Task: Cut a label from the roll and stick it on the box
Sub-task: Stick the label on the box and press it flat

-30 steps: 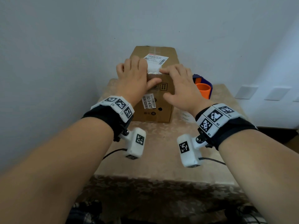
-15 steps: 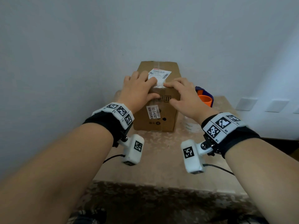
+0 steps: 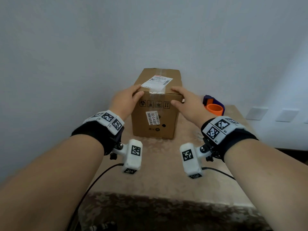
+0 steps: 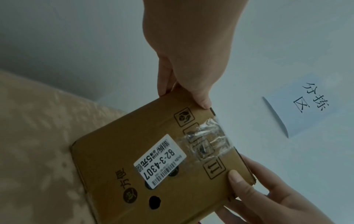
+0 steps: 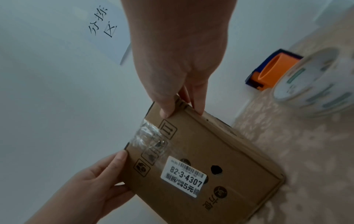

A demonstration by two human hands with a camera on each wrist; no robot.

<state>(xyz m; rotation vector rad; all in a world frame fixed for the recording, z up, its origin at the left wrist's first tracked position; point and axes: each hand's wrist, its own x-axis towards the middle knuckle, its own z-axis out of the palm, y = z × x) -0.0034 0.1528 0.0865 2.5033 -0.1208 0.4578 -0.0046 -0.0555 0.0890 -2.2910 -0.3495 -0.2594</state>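
A brown cardboard box (image 3: 155, 125) stands upright on the table against the wall. A white printed label (image 3: 156, 81) lies flat on its top, and crinkled clear tape (image 3: 156, 94) runs from it over the front edge. My left hand (image 3: 136, 92) grips the top left corner, thumb on the front face (image 4: 201, 103). My right hand (image 3: 175, 95) grips the top right corner the same way, thumb in front (image 5: 166, 113) and fingers round the side. The white label roll (image 5: 316, 81) lies on the table to the right of the box.
An orange and blue tape dispenser (image 3: 214, 107) sits at the back right by the wall. A small white sticker (image 3: 153, 117) reading 82-3-4307 is on the box's front. A handwritten paper sheet (image 4: 306, 104) hangs on the wall. The table's front edge (image 3: 166, 195) is near me.
Both hands slid apart from the label at the middle of the box's top edge out to the top corners, uncovering the label and tape. The head view has pulled back.
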